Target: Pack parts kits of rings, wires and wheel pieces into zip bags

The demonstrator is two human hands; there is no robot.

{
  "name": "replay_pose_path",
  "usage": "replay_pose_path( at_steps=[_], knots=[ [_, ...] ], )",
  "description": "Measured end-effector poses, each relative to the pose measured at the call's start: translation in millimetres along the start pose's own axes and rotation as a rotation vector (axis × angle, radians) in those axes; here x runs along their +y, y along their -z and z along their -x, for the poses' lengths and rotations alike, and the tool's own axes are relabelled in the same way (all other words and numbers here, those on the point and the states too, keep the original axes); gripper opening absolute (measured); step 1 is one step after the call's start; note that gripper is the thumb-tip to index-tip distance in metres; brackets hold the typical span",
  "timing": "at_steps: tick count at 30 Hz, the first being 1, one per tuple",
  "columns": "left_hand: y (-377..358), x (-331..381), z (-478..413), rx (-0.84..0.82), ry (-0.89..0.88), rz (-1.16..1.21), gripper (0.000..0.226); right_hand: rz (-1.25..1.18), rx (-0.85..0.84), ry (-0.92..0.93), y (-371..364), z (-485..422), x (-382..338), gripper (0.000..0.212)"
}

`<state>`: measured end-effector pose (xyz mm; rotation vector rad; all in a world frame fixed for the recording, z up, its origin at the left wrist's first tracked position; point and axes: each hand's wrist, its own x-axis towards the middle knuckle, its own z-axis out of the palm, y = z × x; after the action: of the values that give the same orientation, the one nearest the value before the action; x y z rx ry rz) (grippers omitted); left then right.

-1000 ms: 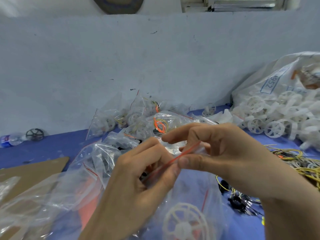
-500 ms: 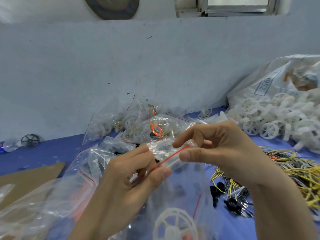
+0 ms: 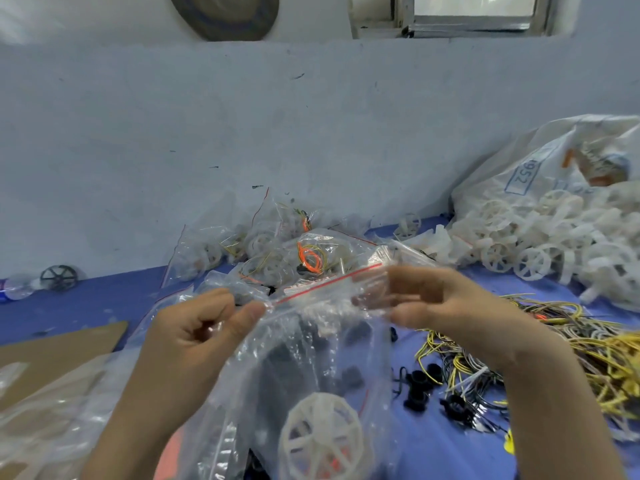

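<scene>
Pinching one end of the red zip strip (image 3: pixel 329 283) between thumb and curled fingers, the left hand (image 3: pixel 194 327) holds a clear zip bag (image 3: pixel 311 344) above the blue bench (image 3: pixel 86 299); the blurred right hand (image 3: pixel 440 303) grips the other end. A white wheel (image 3: pixel 322 441) sits low inside the bag. Packed bags (image 3: pixel 277 251) lie behind, and loose wires (image 3: pixel 588 341) to the right.

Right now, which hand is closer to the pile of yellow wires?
The right hand. It holds the zip bag at its right end, just beside the yellow wires; the left hand pinches the bag's other end, farther away.
</scene>
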<state>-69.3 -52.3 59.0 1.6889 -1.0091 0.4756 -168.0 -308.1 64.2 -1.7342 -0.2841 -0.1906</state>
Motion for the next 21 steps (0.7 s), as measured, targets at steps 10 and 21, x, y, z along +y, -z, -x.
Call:
replay_pose_path(
  at_steps=[10, 21],
  knots=[
    [29.6, -46.6, -3.0, 0.11, 0.51, 0.288, 0.049, -0.118, -0.278, -0.418, -23.1, -25.4, 48.4, 0.012],
    [42.2, -103.5, 18.9, 0.006, 0.862, -0.2, 0.015, -0.747, 0.558, -0.143, -12.3, -123.2, -22.2, 0.04]
  ],
)
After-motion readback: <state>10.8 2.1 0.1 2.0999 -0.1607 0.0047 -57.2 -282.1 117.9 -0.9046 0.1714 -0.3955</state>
